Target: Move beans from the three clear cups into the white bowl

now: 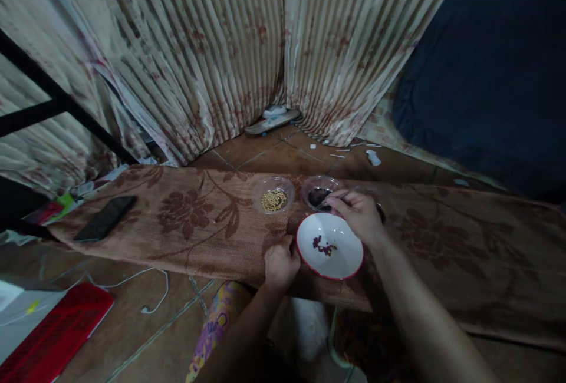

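Note:
A white bowl with a red rim sits on a brown flowered cloth and holds a few dark red beans. My left hand rests curled on the cloth, touching the bowl's left rim. My right hand hovers over the bowl's far edge with its fingertips pinched together above a clear cup of dark beans. What the pinch holds is too small to see. A second clear cup with yellow beans stands to the left of it.
A black phone lies on the cloth at the left. Striped curtains hang behind, with a sandal on the tiled floor beneath. A red flat object and a white cable lie on the floor at the lower left. A dark mattress is at the right.

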The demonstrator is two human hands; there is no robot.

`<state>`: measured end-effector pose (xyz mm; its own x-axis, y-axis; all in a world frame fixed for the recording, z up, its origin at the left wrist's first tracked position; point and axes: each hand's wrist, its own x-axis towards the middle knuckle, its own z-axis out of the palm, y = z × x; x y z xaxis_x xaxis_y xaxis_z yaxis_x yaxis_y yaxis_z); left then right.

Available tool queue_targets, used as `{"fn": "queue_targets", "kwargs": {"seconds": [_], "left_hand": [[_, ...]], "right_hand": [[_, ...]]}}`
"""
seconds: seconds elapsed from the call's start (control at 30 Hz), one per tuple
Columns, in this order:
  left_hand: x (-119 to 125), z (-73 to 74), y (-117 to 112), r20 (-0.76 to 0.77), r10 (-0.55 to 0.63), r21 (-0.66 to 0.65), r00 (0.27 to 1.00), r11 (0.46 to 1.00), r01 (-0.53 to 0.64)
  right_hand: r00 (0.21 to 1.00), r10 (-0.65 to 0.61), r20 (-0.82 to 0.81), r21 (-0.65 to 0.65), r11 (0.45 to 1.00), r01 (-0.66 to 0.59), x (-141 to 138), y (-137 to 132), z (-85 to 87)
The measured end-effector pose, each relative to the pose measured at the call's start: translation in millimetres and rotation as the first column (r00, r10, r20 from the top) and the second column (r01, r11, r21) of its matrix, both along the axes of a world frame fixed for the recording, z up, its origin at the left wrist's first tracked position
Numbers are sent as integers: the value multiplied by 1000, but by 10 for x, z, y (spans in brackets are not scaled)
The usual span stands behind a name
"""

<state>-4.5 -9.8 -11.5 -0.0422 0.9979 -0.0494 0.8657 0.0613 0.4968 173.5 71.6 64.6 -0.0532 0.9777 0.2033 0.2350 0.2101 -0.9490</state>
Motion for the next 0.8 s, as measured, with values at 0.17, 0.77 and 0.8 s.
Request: {"fn": "queue_targets", "kwargs": {"seconds": [0.17, 0.77, 0.8], "left_hand": [[-2, 7, -17, 30, 1, 22, 1000, 1000, -2], [13, 36, -5, -18, 5, -16, 1000, 1000, -5], [15, 40, -5, -17, 7, -14, 1000, 1000, -7]], "right_hand": [[999, 46, -7, 59, 997, -46, -559, 383, 179], [944, 100, 315, -154, 987, -53, 430, -608, -129], [942, 110, 318, -160, 985, -62, 433, -608, -146]]}}
